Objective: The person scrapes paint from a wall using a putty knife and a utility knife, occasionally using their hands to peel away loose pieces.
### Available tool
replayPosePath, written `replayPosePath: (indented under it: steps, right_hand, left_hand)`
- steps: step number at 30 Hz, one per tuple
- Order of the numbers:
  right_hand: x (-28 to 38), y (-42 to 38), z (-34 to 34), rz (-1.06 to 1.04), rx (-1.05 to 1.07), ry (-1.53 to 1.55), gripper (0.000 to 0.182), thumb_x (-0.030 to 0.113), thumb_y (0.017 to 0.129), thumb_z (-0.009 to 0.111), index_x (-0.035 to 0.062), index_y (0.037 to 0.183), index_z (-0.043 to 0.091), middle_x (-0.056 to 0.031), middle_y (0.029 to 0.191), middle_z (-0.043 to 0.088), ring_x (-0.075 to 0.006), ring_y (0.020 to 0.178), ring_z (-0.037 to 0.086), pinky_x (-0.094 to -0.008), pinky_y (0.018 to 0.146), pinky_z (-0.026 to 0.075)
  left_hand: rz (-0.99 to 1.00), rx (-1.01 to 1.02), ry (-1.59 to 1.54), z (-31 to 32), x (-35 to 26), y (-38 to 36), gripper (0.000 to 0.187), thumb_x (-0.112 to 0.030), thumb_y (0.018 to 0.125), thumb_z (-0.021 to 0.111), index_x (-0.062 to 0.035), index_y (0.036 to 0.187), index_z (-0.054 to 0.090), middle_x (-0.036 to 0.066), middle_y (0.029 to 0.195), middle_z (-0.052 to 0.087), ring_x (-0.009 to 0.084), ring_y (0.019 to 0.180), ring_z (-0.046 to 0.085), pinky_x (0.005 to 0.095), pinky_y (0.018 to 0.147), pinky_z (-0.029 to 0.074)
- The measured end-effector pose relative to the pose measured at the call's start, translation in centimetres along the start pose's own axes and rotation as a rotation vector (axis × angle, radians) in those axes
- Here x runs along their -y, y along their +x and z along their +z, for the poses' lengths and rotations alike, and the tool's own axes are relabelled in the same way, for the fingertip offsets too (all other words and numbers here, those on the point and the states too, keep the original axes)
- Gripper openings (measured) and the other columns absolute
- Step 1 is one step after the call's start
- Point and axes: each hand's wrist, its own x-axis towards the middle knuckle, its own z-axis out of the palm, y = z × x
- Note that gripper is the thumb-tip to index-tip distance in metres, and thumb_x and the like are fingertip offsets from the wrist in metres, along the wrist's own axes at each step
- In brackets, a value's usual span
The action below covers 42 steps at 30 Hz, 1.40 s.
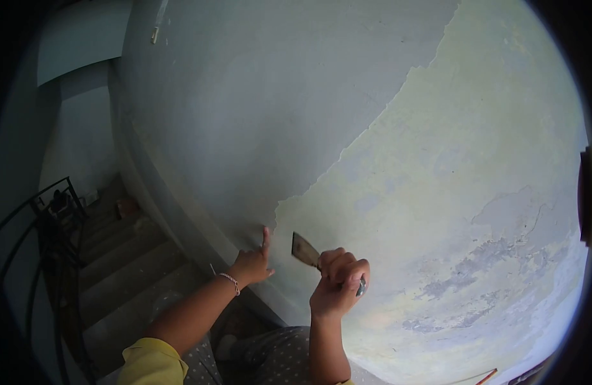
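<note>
My right hand (337,282) is closed around the handle of a putty knife (305,249). Its flat, stained blade points up and left, close over the pale yellowish bare part of the wall (398,212). To the left, my left hand (251,264) has its index finger stretched upward and its thumb apart, with nothing held. That fingertip is right by the lower end of the ragged edge where the grey paint layer (244,109) stops. A thin bracelet (231,282) circles my left wrist.
Stairs (126,266) run along the wall on the left, with a dark metal railing (42,224) beside them. A reddish object (125,207) sits on the steps. Rough, flaking patches (463,276) mark the wall at lower right. My legs (270,353) are below.
</note>
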Motion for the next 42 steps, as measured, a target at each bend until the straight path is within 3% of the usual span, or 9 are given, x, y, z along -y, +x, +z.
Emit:
replayPosePath:
  steps: [2, 5, 12, 17, 22, 25, 29, 32, 42]
  right_hand:
    - [-2.5, 1.5, 1.4, -0.29, 0.164, -0.092, 0.041, 0.031, 0.101, 0.057, 0.0083, 0.073, 0.038, -0.0033, 0.058, 0.042, -0.0173, 0.055, 0.04, -0.0342, 0.052, 0.035]
    - [-9.0, 1.1, 0.3, 0.049, 0.039, -0.315, 0.045, 0.023, 0.101, 0.058, 0.0018, 0.065, 0.039, -0.0053, 0.058, 0.048, -0.0124, 0.053, 0.043, -0.0268, 0.048, 0.033]
    - [-6.7, 3.2, 2.3, -0.085, 0.094, -0.34, 0.048, 0.034, 0.102, 0.057, 0.0033, 0.067, 0.044, -0.004, 0.055, 0.047, -0.0118, 0.05, 0.042, -0.028, 0.045, 0.03]
    - [-10.1, 0.7, 1.8, 0.041, 0.118, -0.622, 0.049, 0.029, 0.1, 0.061, 0.0016, 0.062, 0.046, -0.0031, 0.053, 0.049, -0.0096, 0.05, 0.045, -0.0267, 0.046, 0.034]
    - [-9.4, 1.0, 3.5, -0.248, 0.238, -0.764, 0.038, 0.011, 0.088, 0.071, 0.0037, 0.059, 0.047, -0.0071, 0.052, 0.049, -0.0193, 0.042, 0.045, -0.0271, 0.045, 0.035]
    - [-9.2, 1.0, 3.8, -0.396, 0.405, -0.822, 0.044, 0.024, 0.097, 0.062, 0.0015, 0.062, 0.049, -0.0072, 0.052, 0.054, -0.0142, 0.043, 0.049, -0.0249, 0.044, 0.037]
    - [-8.3, 0.4, 2.6, -0.412, 0.389, -0.474, 0.041, 0.005, 0.091, 0.062, 0.0025, 0.057, 0.04, -0.0086, 0.049, 0.043, -0.0219, 0.04, 0.044, -0.0298, 0.041, 0.036]
    - [-9.6, 0.5, 1.2, -0.414, 0.351, -0.464, 0.051, 0.024, 0.102, 0.054, 0.003, 0.059, 0.038, -0.0079, 0.048, 0.045, -0.0179, 0.039, 0.044, -0.0286, 0.039, 0.036]
    - [-9.3, 0.7, 0.5, -0.388, 0.335, -0.393, 0.05, 0.022, 0.103, 0.052, 0.0039, 0.061, 0.032, -0.0065, 0.049, 0.041, -0.0168, 0.04, 0.038, -0.0299, 0.038, 0.032]
  left_hand:
    - [0.018, 0.055, 0.075, -0.4, 0.9, -0.5, 0.12, -0.046, 0.087, 0.069, -0.003, 0.152, -0.022, 0.021, 0.133, 0.059, 0.0378, 0.11, 0.065, 0.0542, 0.098, 0.045]
    - [0.063, 0.12, 0.235, -0.3, 2.8, -2.2, 0.105, -0.046, 0.087, 0.068, -0.0061, 0.155, 0.0, 0.017, 0.128, 0.063, 0.0352, 0.107, 0.066, 0.0493, 0.095, 0.049]
    - [-0.042, 0.225, 0.187, -2.2, 5.0, -4.7, 0.066, -0.05, 0.092, 0.058, -0.0048, 0.139, 0.05, 0.019, 0.128, 0.061, 0.0349, 0.116, 0.061, 0.0469, 0.098, 0.047]
    - [0.009, 0.15, 0.193, -3.0, 4.3, -4.9, 0.064, -0.05, 0.091, 0.058, -0.0048, 0.137, 0.052, 0.019, 0.124, 0.063, 0.0351, 0.112, 0.063, 0.0476, 0.097, 0.048]
    - [0.028, 0.161, 0.184, -2.8, 4.5, -4.3, 0.061, -0.05, 0.091, 0.059, -0.0064, 0.133, 0.054, 0.018, 0.12, 0.065, 0.0351, 0.11, 0.064, 0.0483, 0.096, 0.048]
    - [0.016, 0.216, 0.153, -2.7, 5.1, -3.5, 0.06, -0.05, 0.09, 0.059, -0.0064, 0.131, 0.056, 0.018, 0.119, 0.065, 0.0347, 0.109, 0.065, 0.0489, 0.095, 0.047]
    - [-0.025, 0.102, 0.201, -2.8, 7.0, -2.7, 0.06, -0.049, 0.09, 0.06, -0.0042, 0.13, 0.055, 0.018, 0.118, 0.065, 0.036, 0.109, 0.065, 0.0482, 0.095, 0.048]
    - [-0.092, 0.051, 0.203, -3.3, 7.5, -2.4, 0.063, -0.047, 0.09, 0.06, -0.0033, 0.134, 0.052, 0.019, 0.12, 0.065, 0.0372, 0.11, 0.064, 0.0481, 0.095, 0.048]
    - [-0.11, 0.026, 0.135, -3.7, 7.8, -2.0, 0.074, -0.047, 0.091, 0.06, -0.0043, 0.147, 0.039, 0.016, 0.125, 0.064, 0.0335, 0.111, 0.065, 0.0513, 0.096, 0.046]
